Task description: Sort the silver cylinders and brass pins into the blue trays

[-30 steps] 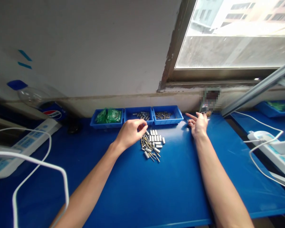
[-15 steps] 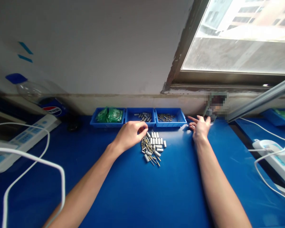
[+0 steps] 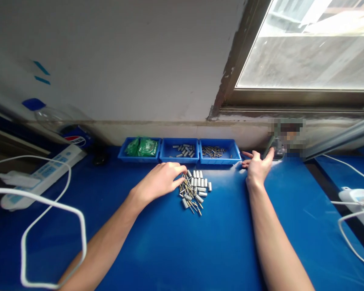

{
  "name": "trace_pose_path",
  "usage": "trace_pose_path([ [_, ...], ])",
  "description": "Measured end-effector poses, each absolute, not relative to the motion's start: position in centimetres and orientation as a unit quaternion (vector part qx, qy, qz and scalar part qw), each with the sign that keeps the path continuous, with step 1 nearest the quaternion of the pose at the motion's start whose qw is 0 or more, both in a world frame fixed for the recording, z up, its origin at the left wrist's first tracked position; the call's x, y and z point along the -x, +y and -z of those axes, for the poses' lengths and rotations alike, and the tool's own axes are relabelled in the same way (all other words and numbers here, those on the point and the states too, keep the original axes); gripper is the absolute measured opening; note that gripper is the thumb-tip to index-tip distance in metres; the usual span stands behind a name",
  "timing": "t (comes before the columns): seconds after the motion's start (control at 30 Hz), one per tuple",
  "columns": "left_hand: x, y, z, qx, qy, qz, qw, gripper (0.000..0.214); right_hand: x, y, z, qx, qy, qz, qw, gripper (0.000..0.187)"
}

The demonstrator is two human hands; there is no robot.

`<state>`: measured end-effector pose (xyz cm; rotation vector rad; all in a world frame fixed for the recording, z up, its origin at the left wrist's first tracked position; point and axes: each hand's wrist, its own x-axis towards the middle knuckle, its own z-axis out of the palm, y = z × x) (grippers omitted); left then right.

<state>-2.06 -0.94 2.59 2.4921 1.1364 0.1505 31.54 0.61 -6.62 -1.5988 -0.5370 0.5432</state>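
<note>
The left hand [image 3: 160,182] shows the main change. Half a second ago its thumb and index finger make almost a closed ring; now they are parted and the hand lies flatter, at the left edge of the pile on the table [image 3: 182,250]. I judge from this that the left hand is no longer in a pinch, but reaching among the small parts. The pile itself looks nearly the same as before.

The fingers [image 3: 180,169] of the left hand have a small gap at the tips, close to the pins [image 3: 186,187]. I see nothing held in them; whether they touch a pin, I cannot tell.

The right hand [image 3: 256,167] stays near the right bin [image 3: 220,161], its fingers loosely spread and the thumb well away from them. It appears to hold nothing, although the fingertips are not clear. The thumb overlaps in view a blurred object [image 3: 286,139] at the wall; contact is uncertain.

In the pile, the pins lie mostly on the left, and the silver blocks [image 3: 197,182] lie mostly on the right, partly in short rows. More blocks are inside the middle bin [image 3: 179,160], and more pins are inside the right bin.
</note>
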Motion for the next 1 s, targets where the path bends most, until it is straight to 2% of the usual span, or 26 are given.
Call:
trace_pose_path([
  [0.27,1.8,-1.4,-3.5,-0.894,0.401,-0.06,0.189,0.023,-31.2,0.6,6.3,0.71,-0.244,-0.225,0.621,0.088],
  [0.5,2.3,-1.5,-2.9,-0.899,0.384,-0.047,0.206,0.018,-31.8,0.9,6.6,0.694,-0.206,-0.229,0.651,0.087],
  [0.63,2.5,-1.5,-2.7,-0.897,0.389,-0.02,0.207,0.021,-32.0,1.0,6.6,0.687,-0.211,-0.238,0.653,0.079],
  [0.87,2.7,-1.7,-3.5,-0.892,0.404,-0.006,0.202,0.029,-31.7,0.9,6.3,0.702,-0.223,-0.236,0.634,0.081],
  [1.0,2.8,-1.9,-3.4,-0.891,0.403,-0.001,0.209,0.021,-30.1,-0.5,5.0,0.714,-0.272,-0.157,0.626,0.077],
])
